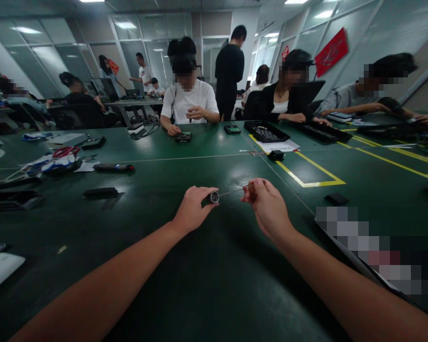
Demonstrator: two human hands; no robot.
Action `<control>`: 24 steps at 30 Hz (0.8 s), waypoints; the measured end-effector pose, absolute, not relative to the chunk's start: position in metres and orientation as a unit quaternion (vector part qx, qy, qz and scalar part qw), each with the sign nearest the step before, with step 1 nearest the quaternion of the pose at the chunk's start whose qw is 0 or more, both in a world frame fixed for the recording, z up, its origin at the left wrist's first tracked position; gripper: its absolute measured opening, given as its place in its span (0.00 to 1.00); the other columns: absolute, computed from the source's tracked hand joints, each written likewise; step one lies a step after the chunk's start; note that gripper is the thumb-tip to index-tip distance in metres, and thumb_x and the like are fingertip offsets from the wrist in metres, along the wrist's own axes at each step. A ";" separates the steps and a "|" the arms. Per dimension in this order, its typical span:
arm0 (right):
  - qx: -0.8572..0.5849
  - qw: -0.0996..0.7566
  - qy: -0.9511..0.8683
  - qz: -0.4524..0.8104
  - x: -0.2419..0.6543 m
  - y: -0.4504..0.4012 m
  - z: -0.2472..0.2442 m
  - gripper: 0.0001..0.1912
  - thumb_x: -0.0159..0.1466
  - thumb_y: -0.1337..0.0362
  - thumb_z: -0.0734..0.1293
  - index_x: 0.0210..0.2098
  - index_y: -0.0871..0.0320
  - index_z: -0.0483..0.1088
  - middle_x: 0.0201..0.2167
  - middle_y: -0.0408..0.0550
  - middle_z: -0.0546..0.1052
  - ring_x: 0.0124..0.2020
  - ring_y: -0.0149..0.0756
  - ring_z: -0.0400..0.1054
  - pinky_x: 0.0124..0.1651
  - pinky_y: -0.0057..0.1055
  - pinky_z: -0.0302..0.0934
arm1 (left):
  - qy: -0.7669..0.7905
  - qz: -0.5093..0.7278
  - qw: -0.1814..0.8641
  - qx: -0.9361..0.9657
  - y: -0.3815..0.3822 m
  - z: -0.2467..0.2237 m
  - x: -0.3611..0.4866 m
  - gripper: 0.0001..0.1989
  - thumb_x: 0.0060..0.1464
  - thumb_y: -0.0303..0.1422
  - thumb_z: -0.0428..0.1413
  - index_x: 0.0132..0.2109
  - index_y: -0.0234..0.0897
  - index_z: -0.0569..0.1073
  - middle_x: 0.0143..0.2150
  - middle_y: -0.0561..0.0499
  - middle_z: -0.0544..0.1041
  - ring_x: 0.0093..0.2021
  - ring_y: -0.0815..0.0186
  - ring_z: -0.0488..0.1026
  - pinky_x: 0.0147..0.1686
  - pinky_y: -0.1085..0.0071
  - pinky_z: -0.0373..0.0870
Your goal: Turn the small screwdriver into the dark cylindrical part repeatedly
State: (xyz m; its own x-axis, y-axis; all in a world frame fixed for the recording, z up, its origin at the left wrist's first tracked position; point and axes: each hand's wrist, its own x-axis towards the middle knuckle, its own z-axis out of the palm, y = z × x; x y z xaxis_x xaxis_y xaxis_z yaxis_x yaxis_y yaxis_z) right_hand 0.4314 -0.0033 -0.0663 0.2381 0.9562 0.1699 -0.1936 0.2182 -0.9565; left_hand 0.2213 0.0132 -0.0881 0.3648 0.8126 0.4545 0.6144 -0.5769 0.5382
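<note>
My left hand [194,206] is closed around a short black cylinder [214,196], fingers above and thumb below. Its round, silver-rimmed end, much like a small flashlight's, faces me. My right hand [269,206] pinches a thin metal rod [231,192] with a bit of red at the fingertips, where the grip hides the rest of it. The rod points left, and its far end comes up to the cylinder's rim; whether it touches, I cannot tell. Both hands are held over the green table [207,275].
A black pen-shaped tool [114,167] and a black block [100,192] lie to the left. On the right are a small black box [337,198] and yellow tape [324,183]. Further off stands a black parts tray [266,131]; a person in white [189,99] works opposite.
</note>
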 end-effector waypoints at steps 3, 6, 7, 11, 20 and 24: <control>-0.462 0.638 -0.489 0.374 0.429 -0.009 -0.066 0.14 0.68 0.49 0.64 0.37 0.52 0.68 0.28 0.41 0.73 0.29 0.35 0.69 0.36 0.36 0.66 | 0.440 0.367 0.140 0.807 0.012 -0.087 0.220 0.18 0.60 0.31 0.62 0.57 0.42 0.75 0.54 0.46 0.80 0.56 0.54 0.75 0.63 0.46 0.62; -0.469 0.624 -0.525 0.338 0.428 -0.014 -0.062 0.13 0.71 0.51 0.61 0.38 0.53 0.68 0.28 0.41 0.74 0.30 0.35 0.70 0.37 0.36 0.65 | 0.439 0.366 0.144 0.807 0.011 -0.086 0.220 0.17 0.60 0.31 0.62 0.56 0.42 0.76 0.54 0.46 0.80 0.56 0.54 0.75 0.62 0.46 0.63; -0.471 0.619 -0.537 0.326 0.428 -0.016 -0.061 0.13 0.71 0.52 0.61 0.38 0.53 0.67 0.28 0.41 0.74 0.30 0.35 0.70 0.38 0.36 0.65 | 0.439 0.367 0.145 0.807 0.010 -0.086 0.220 0.17 0.60 0.31 0.62 0.56 0.42 0.76 0.54 0.46 0.80 0.56 0.55 0.75 0.62 0.47 0.63; -0.477 0.597 -0.576 0.289 0.428 -0.019 -0.059 0.11 0.73 0.54 0.59 0.39 0.53 0.68 0.28 0.42 0.74 0.30 0.35 0.69 0.38 0.36 0.64 | 0.439 0.368 0.142 0.807 0.011 -0.088 0.221 0.17 0.60 0.31 0.62 0.56 0.42 0.76 0.55 0.47 0.80 0.57 0.55 0.75 0.64 0.47 0.61; -0.475 0.587 -0.595 0.275 0.428 -0.021 -0.061 0.11 0.73 0.54 0.59 0.40 0.52 0.67 0.28 0.42 0.74 0.31 0.36 0.69 0.38 0.37 0.63 | 0.436 0.370 0.135 0.809 0.011 -0.088 0.222 0.17 0.60 0.31 0.63 0.55 0.43 0.76 0.54 0.47 0.81 0.57 0.55 0.75 0.64 0.46 0.59; -0.472 0.563 -0.624 0.266 0.429 -0.022 -0.062 0.10 0.73 0.56 0.60 0.40 0.52 0.68 0.28 0.42 0.74 0.31 0.36 0.69 0.38 0.37 0.63 | 0.436 0.376 0.130 0.807 0.011 -0.089 0.222 0.17 0.60 0.31 0.63 0.55 0.44 0.76 0.54 0.47 0.81 0.57 0.55 0.75 0.65 0.46 0.58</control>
